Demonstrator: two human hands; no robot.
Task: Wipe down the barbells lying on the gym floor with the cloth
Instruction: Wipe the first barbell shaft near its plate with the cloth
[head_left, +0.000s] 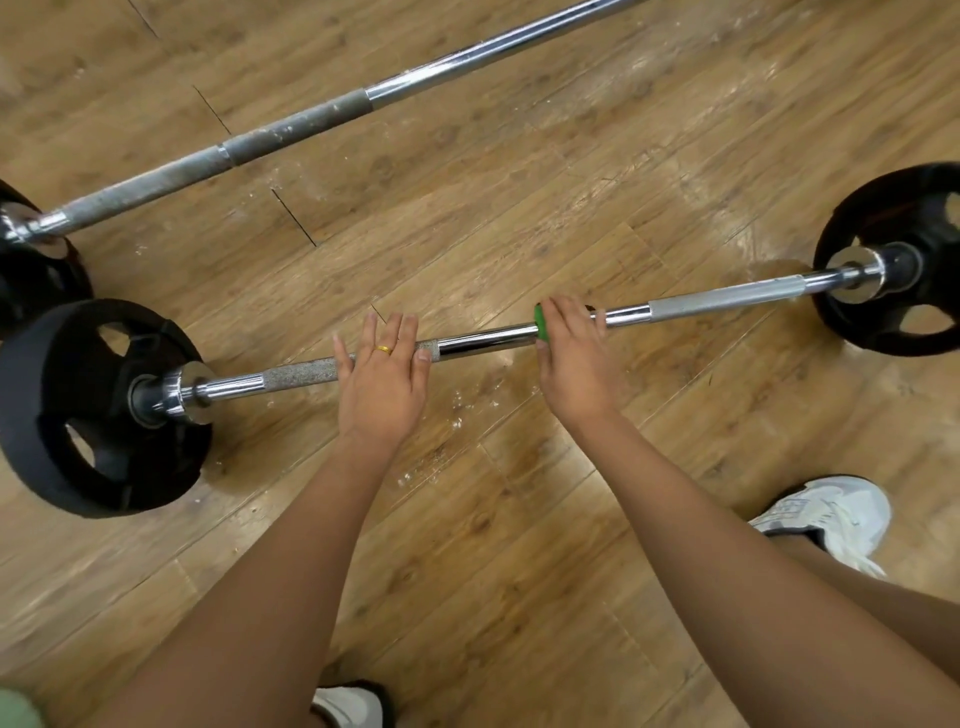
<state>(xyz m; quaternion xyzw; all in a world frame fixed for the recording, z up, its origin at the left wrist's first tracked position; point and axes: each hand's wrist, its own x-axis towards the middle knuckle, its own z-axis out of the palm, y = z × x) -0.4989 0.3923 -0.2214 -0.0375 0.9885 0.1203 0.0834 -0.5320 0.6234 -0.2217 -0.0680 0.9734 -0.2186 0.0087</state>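
Near barbell (483, 340), far barbell (301, 127) on the floor (519, 208)
far barbell behind; left hand (382, 382) on near barbell; right hand (574, 358) on cloth (541, 322) beside it

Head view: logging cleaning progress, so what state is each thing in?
near barbell: lying on floor, plates on both ends.
far barbell: lying on floor, grip chalky.
cloth: wrapped round near barbell, mostly covered.
left hand: flat on near barbell, fingers straight.
right hand: gripping cloth round near barbell.

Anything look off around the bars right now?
White flecks litter the floor under the near barbell, and the grip section of the far barbell is blotched with pale residue. Nothing looks bent or broken.
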